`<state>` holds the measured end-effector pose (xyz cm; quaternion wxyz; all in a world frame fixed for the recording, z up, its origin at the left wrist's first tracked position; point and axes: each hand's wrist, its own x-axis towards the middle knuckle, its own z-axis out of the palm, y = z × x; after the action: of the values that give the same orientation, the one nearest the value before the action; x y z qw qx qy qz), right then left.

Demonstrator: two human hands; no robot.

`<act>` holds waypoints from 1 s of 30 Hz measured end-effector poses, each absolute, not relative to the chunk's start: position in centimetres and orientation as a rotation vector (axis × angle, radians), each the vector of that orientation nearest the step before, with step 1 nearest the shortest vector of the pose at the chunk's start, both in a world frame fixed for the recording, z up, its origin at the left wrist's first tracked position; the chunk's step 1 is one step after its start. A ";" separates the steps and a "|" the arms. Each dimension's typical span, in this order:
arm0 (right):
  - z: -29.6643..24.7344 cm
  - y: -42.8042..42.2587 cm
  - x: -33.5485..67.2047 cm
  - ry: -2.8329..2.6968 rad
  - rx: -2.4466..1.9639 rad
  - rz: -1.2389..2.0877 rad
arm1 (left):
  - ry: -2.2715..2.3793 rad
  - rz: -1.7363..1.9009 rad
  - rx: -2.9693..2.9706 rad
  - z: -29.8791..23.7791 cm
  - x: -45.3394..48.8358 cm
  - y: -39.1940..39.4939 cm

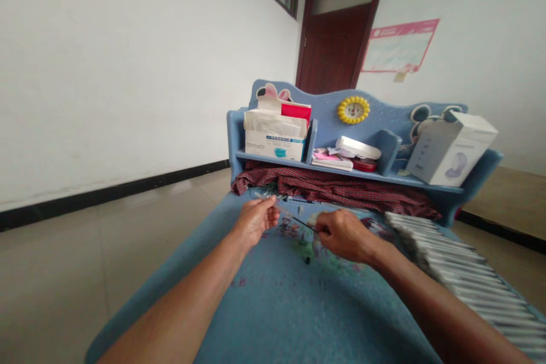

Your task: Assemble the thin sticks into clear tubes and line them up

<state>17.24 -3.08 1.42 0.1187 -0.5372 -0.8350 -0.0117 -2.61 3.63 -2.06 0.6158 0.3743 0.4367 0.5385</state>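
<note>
My left hand [257, 219] pinches a slim clear tube [283, 210] that looks like a pen barrel. From my closed right hand [344, 233] a thin dark rod [305, 224], much like a pen refill, points left toward the tube. Their ends meet or nearly meet; whether the rod is inside the tube I cannot tell. Both are held above the blue desk [264, 307]. Below them on the desktop lies a small black piece [307, 260], perhaps a cap. Behind my left hand are small thin items, too blurred to name.
Many slim, pale stick-like pieces [473, 273] lie in rows along the desk's right side. A red checked cloth [341, 185] is bunched under the shelf [277, 160]. On the shelf stand a mask box [273, 145], papers [333, 162] and a white carton [452, 151].
</note>
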 end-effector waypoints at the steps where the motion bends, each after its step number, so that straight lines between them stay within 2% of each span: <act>1: 1.5 -3.1 17.2 -2.427 -1.550 -0.029 | 1.007 1.226 0.862 -2.0 -2.5 3.5; 8: 1.7 -1.8 15.7 -2.188 -1.265 0.180 | 0.878 1.082 0.781 -2.0 -1.7 3.1; 15: 1.4 -0.6 14.5 -1.973 -1.082 0.283 | 0.763 1.142 0.627 -1.3 -2.2 3.4; 20: 1.3 -1.0 15.3 -1.966 -1.026 0.551 | 0.753 1.151 0.607 -1.1 -2.1 3.3; 25: 0.9 -0.5 15.4 -1.933 -1.024 0.631 | 0.720 1.076 0.659 -1.0 -1.6 2.8; 30: 0.9 0.1 17.0 -1.960 -1.171 0.776 | 0.701 1.151 0.628 -0.8 -1.9 3.1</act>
<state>16.97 0.11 0.93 0.3570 -0.4535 -0.7593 0.3006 -1.94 3.12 -0.76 0.7359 0.2860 0.3193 0.5241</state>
